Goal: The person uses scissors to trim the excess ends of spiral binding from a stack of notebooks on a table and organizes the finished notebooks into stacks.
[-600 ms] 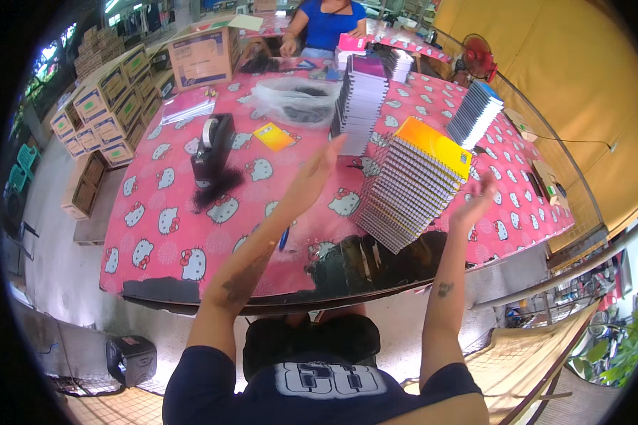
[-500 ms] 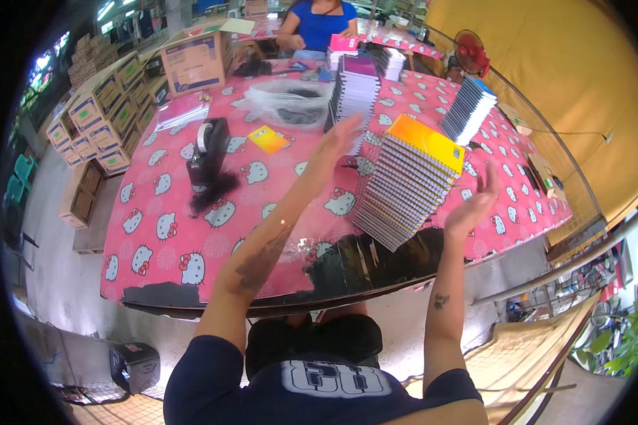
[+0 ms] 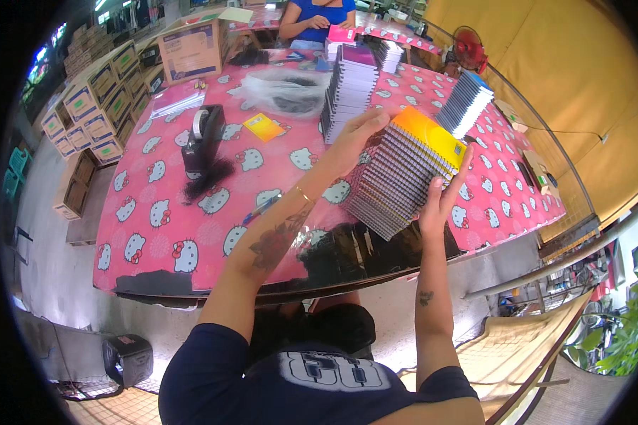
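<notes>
A tall stack of spiral notebooks [image 3: 400, 180] with a yellow-orange top cover stands before me, its wire bindings facing me. My left hand [image 3: 361, 140] is closed against the stack's left side, fingers by the top cover's corner. On the right side, my right hand [image 3: 443, 197] grips the stack, thumb toward the bindings and fingers reaching up its side. The palms' contact is partly hidden. Just behind stands a taller stack of purple-topped notebooks [image 3: 351, 92]. A small yellow card [image 3: 264, 127] lies flat to the left.
A black tape dispenser [image 3: 204, 138] stands left, beside a dark fuzzy clump [image 3: 209, 183]. Clear plastic [image 3: 280, 93] lies mid-table. Blue-topped notebooks [image 3: 466, 105] stand right. A cardboard box [image 3: 191, 53] sits far left; a person in blue [image 3: 315, 21] works across the table.
Both hands have moved in from either side and now touch the yellow-topped stack. A pen-like item now shows beside my left forearm. The person opposite has brought their hands together.
</notes>
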The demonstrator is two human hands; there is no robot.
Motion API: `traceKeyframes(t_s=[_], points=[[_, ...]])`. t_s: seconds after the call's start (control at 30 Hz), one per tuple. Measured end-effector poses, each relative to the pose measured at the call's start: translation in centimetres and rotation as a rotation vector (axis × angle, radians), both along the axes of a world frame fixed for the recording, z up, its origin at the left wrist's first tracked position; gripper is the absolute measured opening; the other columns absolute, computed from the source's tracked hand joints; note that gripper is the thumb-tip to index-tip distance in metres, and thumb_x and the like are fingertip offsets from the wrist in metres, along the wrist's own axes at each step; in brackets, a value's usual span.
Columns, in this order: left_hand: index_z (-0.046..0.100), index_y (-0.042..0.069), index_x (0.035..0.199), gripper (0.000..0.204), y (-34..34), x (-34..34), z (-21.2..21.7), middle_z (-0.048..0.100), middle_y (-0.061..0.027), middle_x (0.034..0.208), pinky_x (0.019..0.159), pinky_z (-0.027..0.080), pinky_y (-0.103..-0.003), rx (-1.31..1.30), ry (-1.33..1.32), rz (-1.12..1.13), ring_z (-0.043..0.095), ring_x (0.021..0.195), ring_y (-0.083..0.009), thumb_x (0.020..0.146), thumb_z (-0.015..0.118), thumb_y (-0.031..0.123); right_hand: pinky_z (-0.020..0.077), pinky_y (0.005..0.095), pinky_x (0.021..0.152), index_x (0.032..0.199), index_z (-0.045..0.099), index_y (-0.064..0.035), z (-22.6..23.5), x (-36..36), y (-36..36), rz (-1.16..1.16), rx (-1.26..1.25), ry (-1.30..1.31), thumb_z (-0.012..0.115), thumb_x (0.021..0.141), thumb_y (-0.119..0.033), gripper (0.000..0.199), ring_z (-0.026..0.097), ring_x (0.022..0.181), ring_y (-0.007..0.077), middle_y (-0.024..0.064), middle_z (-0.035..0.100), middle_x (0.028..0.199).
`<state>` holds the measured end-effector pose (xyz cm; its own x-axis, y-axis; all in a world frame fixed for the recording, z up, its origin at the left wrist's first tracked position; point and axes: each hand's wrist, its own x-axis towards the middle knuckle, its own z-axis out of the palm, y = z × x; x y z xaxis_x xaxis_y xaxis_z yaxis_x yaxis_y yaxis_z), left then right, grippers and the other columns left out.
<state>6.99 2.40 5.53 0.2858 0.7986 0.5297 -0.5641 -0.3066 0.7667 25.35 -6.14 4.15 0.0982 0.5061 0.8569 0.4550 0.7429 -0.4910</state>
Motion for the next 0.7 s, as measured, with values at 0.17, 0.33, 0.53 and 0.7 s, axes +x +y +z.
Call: traceKeyframes(t_s=[0.17, 0.33, 0.53, 0.7], points=[[0.039, 0.001, 0.143, 0.06, -2.7, -6.5, -4.2, 0.045, -0.0185, 0.143, 0.109, 0.034, -0.038, 0.195, 0.647, 0.693, 0.045, 0.131, -0.0276, 0.097, 0.056, 0.036, 0.0199, 0.0437, 0.116, 0.144, 0.036, 0.0033, 3.6, 3.7, -2.1, -0.172, 0.113, -0.058, 0.051, 0.097, -0.026, 0.058, 0.029, 0.142, 0.034, 0.0206, 0.035, 0.151], [0.041, 0.0, 0.139, 0.078, -14.3, -16.4, -11.7, 0.042, -0.0296, 0.138, 0.107, 0.034, -0.052, 0.1, 1.701, 0.777, 0.041, 0.128, -0.0469, 0.081, 0.07, 0.043, 0.0378, 0.0388, 0.104, 0.125, 0.059, -0.0019, 14.4, 1.2, -3.8, -0.013, -0.094, -0.451, 0.057, 0.094, -0.02, 0.036, 0.053, 0.123, 0.0303, 0.0173, 0.058, 0.13], [0.038, 0.001, 0.141, 0.083, -13.8, -15.4, -13.8, 0.047, -0.0279, 0.129, 0.099, 0.04, -0.051, 0.17, 1.612, 0.839, 0.049, 0.116, -0.0435, 0.078, 0.07, 0.044, 0.0499, 0.0374, 0.087, 0.113, 0.068, -0.005, 16.4, -4.7, 6.1, 0.214, -0.441, -1.007, 0.064, 0.087, -0.022, 0.031, 0.066, 0.097, 0.0284, 0.0152, 0.069, 0.106], [0.042, 0.0, 0.138, 0.064, -9.7, -16.6, -14.0, 0.061, -0.0194, 0.104, 0.079, 0.049, -0.048, 0.194, 1.614, 0.8, 0.061, 0.094, -0.0346, 0.087, 0.062, 0.034, 0.054, 0.0387, 0.074, 0.096, 0.074, -0.0042, 16.8, -7.6, 8.7, 0.218, -0.538, -1.261, 0.066, 0.079, -0.018, 0.023, 0.069, 0.079, 0.0266, 0.0123, 0.072, 0.085]])
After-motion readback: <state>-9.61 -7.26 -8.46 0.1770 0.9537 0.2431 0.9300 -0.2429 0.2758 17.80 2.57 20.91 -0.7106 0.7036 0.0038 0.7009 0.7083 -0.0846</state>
